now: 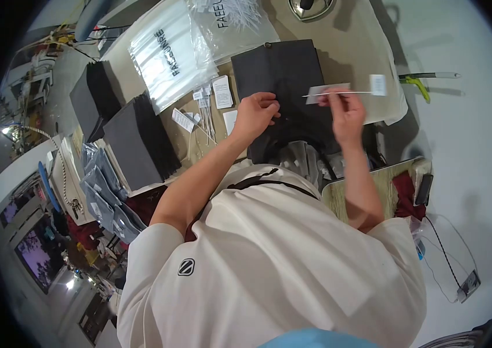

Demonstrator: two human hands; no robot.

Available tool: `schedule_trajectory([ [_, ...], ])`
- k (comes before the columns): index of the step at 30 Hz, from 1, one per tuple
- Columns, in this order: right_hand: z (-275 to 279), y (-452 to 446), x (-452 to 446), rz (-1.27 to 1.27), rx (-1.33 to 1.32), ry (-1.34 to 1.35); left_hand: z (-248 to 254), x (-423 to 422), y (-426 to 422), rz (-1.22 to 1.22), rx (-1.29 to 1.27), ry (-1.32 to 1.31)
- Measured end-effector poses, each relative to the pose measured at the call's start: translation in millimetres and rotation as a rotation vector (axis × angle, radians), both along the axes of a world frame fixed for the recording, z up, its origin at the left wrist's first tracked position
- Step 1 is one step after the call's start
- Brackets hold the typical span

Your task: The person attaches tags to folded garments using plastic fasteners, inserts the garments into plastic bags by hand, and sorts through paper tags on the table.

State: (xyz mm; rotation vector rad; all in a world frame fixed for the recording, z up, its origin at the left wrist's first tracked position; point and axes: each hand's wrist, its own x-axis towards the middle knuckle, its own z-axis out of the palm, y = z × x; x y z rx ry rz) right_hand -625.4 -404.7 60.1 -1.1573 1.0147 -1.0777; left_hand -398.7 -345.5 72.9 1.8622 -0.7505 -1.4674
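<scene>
A dark folded garment [283,66] lies on the table in front of me, its lower end near my waist. My left hand [256,118] is over its left side with fingers curled; whatever they pinch, if anything, is hidden. My right hand [347,116] is above the garment's right edge, closed on a hang tag. The tag's pale card [316,95] shows left of the fingers, and a thin white string runs right to a small white label [378,85].
Several stringed tags [204,104] and a printed white card [222,91] lie left of the garment. Clear printed bags [162,64] are behind them. Stacks of dark folded garments [135,142] stand at the left. Green-handled scissors [417,87] lie right of the cloth.
</scene>
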Motion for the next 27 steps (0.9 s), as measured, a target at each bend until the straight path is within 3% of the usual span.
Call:
schedule_trajectory([
  [3,-26.6,12.7,24.5,-0.106,0.185,-0.093,-4.8,-3.8,-6.2,0.064,0.027,0.12],
  [7,-39.9,18.5,35.8,-0.122,0.28,-0.213,-5.5,-7.0,-10.7,0.026,0.034,0.074],
  [20,-29.2,10.6,51.0,-0.07,0.349,-0.285,-16.6,-1.0,-5.6,0.125,0.036,0.259],
  [23,-28.3,8.6,51.3,-0.05,0.249,-0.01,-19.8,0.3,-5.1,0.133,0.033,0.294],
  [27,-29.2,8.5,50.8,0.012,0.212,0.141,-22.3,2.3,-3.1,0.139,0.032,0.338],
])
